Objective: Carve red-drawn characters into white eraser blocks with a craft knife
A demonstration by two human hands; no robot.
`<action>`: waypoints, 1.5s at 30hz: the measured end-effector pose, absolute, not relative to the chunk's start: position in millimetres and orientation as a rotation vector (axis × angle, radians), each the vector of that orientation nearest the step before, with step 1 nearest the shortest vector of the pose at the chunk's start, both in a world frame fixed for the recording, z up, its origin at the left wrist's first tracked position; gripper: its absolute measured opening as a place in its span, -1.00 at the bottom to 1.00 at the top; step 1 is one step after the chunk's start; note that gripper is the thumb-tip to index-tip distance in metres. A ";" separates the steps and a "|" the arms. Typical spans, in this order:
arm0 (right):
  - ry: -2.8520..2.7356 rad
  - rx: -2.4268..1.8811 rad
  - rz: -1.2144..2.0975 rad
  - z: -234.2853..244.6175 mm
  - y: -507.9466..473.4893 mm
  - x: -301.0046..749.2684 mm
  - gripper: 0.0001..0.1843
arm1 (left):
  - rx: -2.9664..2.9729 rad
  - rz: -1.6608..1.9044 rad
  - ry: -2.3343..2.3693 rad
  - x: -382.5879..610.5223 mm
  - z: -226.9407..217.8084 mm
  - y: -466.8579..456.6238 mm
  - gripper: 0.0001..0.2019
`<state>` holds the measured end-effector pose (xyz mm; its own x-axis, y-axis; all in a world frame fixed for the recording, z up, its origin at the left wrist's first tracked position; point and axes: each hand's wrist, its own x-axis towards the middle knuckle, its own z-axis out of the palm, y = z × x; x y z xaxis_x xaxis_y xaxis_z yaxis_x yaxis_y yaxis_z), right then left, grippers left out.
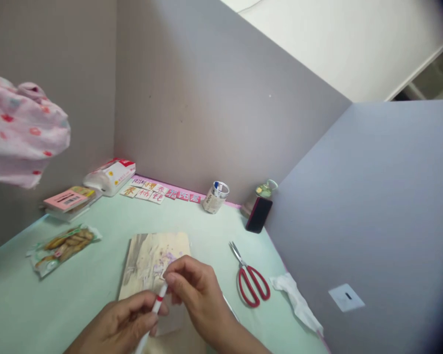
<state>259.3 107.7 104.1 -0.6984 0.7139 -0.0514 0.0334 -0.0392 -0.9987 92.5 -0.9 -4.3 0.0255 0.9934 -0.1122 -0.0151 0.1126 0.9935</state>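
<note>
Above the notebook-sized board (136, 250) with a pale, patterned top, both my hands meet on a slim white marker (156, 306) with a red band. My left hand (121, 322) is closed around its barrel. The fingertips of my right hand (195, 287) pinch its upper end, which they hide. Beneath my hands lies a pale square (172, 322), partly covered. A thin light-coloured rod (231, 308) shows just past my right wrist; its kind is unclear. Red-handled scissors (248, 278) rest to the right, blades pointing away from me.
At the back are character cards (144, 193), a can (215, 197), a phone (259, 215) and a green glass vessel (266, 189). Leftward lie a snack packet (64, 248), books (70, 199) and a tissue pack (112, 175). A crumpled tissue (299, 302) borders the right wall. Floral cloth (25, 132) hangs upper left.
</note>
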 end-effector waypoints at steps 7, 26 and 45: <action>-1.716 -0.812 1.923 109.0 96.2 279.7 -0.48 | 1.268 0.901 1.171 92.3 22.9 0.2 -0.32; -2.139 -1.123 0.515 54.4 150.3 362.3 -0.86 | 0.402 1.349 1.232 79.7 78.3 -4.9 -0.34; -1.701 -0.827 0.896 75.9 81.8 324.0 -0.75 | 1.533 1.179 1.539 94.9 9.1 -1.1 -0.43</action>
